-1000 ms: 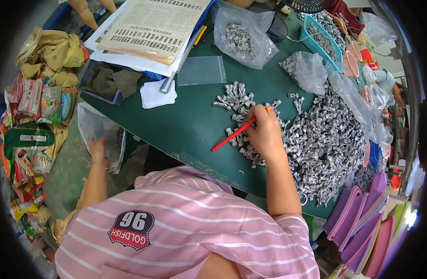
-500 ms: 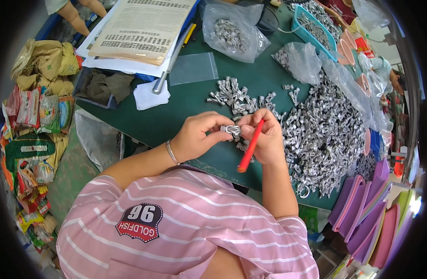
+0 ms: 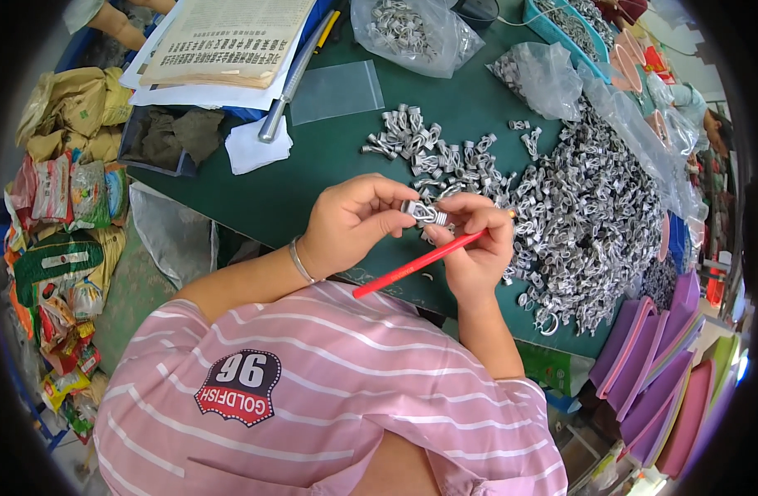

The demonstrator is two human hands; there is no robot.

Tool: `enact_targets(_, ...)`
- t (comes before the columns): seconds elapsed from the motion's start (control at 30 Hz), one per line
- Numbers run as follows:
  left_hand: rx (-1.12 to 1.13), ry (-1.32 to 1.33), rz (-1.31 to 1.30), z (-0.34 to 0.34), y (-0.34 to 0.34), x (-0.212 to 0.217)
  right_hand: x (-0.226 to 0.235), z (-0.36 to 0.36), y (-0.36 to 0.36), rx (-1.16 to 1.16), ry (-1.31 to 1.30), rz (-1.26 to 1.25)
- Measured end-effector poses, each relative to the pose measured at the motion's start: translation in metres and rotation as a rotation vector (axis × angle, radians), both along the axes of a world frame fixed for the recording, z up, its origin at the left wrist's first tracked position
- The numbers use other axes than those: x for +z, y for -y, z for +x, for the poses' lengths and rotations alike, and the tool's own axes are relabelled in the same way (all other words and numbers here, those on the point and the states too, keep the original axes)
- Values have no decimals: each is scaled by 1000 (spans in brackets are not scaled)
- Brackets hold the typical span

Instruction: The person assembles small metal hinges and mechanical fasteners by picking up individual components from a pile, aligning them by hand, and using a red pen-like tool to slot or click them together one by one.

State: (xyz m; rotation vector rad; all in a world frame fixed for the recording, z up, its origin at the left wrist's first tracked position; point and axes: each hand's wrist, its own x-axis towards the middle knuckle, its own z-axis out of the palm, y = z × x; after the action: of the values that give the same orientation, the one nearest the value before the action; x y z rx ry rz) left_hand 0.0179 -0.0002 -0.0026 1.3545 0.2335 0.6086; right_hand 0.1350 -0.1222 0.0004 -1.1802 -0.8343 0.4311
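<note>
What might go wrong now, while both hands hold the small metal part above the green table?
1. The small metal part is pinched only by fingertips of the left hand and right hand; it may slip and be lost among the look-alike pile of metal parts.
2. The right hand also grips a red pencil, which probably weakens its hold.
3. The part is held near the edge of the green table, so it might fall to the floor.

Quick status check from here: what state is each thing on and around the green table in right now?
Left hand: pinching small silver metal clip.
Right hand: gripping red pencil, fingertips on the clip.
Pile of silver metal clips: loose on green table.
Clear zip bag: flat, empty.
Clear plastic bag of clips: filled.
</note>
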Motion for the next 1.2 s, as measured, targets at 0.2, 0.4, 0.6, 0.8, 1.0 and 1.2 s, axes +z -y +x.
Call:
enact_targets(0.2,-115,-97,-356,-1,1,-1,7,-2,1,-103,319,93)
enact_targets(0.4,-30,-98,-884,-7,-11,-5,2,17,-24,-132,557,-278)
enact_targets(0.6,114,-175,-794,-8,-15,-8,-5,38,-57,-108,1021,-636)
enact_targets(0.8,39,-339,-466,-7,-12,-4,-2,28,-42,-12,47,-284)
enact_targets(1.0,-59,-356,-291,-3,-7,3,10,16,-21,151,-485,-172)
enact_targets(1.2,0,-112,171,-4,-6,3,-14,8,-6,198,-394,-42)
